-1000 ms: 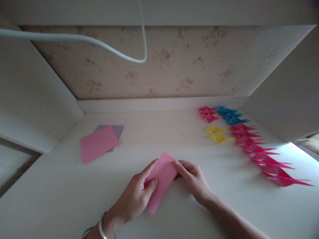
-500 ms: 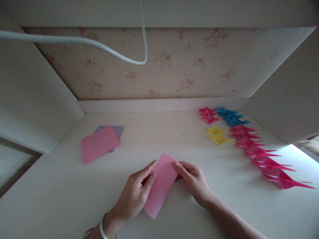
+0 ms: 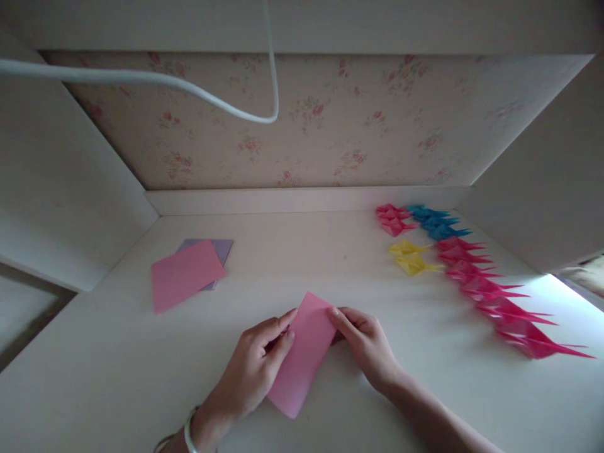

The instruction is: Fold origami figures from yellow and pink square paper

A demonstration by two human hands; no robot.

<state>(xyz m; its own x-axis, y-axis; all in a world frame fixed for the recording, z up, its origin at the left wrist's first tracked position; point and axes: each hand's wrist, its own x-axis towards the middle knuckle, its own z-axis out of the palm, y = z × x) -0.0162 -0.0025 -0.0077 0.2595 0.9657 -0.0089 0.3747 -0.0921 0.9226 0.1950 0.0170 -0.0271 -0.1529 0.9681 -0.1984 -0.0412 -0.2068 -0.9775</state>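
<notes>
A pink sheet of paper (image 3: 304, 352), a long rectangle in outline, is held slanted above the white desk between my two hands. My left hand (image 3: 257, 362) pinches its left edge, thumb on top and the other fingers partly hidden. At the upper right corner, my right hand (image 3: 361, 340) grips the sheet between its thumb and curled fingers. Over to the left, another pink sheet (image 3: 186, 277) lies across purple paper (image 3: 225, 250), covering most of it.
Folded paper cranes stand at the right: a long row of dark pink cranes (image 3: 523, 333), several blue cranes (image 3: 436, 220), two yellow cranes (image 3: 413, 261) and small pink cranes (image 3: 394, 220). A white cable (image 3: 212, 104) hangs across the top before flowered wallpaper (image 3: 311, 145).
The lower end of the held pink paper has shifted slightly down and looks a little wider. Both hands keep their grip almost in place.
</notes>
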